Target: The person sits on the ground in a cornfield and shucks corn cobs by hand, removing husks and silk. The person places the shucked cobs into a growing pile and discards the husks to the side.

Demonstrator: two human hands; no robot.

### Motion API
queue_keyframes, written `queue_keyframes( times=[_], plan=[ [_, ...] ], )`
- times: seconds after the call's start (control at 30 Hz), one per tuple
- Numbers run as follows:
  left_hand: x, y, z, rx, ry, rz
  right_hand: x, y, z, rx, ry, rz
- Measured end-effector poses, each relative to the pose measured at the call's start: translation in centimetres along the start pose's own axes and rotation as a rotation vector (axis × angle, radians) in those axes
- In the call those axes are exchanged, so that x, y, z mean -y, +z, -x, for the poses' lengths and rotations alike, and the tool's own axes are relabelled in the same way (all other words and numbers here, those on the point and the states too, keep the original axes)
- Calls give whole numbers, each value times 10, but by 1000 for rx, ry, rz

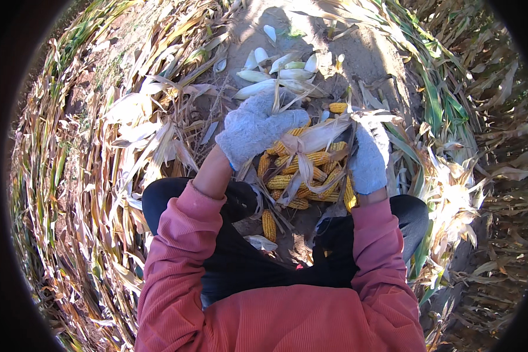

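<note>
My left hand [262, 127], in a pale knitted work glove, reaches over the left side of a pile of bare yellow corn cobs [319, 158]. Thin strips of dry husk [276, 102] lie at its fingers; whether it grips them is unclear. On the pile's right side, my right hand [370, 152], gloved alike, has its fingers closed around dry corn husk [372, 115], partly hidden by the leaves. A loose pale husk [321, 136] is draped on the cobs between both hands. One cob [269, 225] lies apart, nearer my body.
Several ears in whitish husk [295, 74] lie on the bare soil [365, 57] beyond my hands. Cut corn stalks and dry leaves [154, 145] are heaped on the left, with more stalks [435, 92] and husks on the right. My bent legs flank the cobs.
</note>
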State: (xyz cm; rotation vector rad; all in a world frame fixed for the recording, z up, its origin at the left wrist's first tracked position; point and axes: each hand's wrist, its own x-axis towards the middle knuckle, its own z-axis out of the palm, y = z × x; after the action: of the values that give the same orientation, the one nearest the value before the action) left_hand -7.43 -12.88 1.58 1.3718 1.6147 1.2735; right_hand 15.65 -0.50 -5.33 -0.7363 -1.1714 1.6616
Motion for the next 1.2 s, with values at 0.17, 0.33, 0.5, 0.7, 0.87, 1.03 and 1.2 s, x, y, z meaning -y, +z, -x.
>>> queue_keyframes(
  times=[0.17,0.33,0.5,0.7,0.87,1.03,1.2],
  plan=[
    [-15,20,5,354,-146,-16,21,31,24,-12,141,122],
    [-24,33,11,263,-284,15,26,46,24,-39,129,41],
    [7,50,14,-5,225,-258,17,49,19,41,-146,510],
    [20,53,14,-72,104,-25,28,71,31,31,-90,475],
    [46,57,5,-163,280,-268,17,72,44,59,-55,358],
    [52,58,4,-346,487,-559,24,76,55,157,-127,420],
    [31,65,18,-321,-56,409,44,90,60,223,-34,327]
  ],
)
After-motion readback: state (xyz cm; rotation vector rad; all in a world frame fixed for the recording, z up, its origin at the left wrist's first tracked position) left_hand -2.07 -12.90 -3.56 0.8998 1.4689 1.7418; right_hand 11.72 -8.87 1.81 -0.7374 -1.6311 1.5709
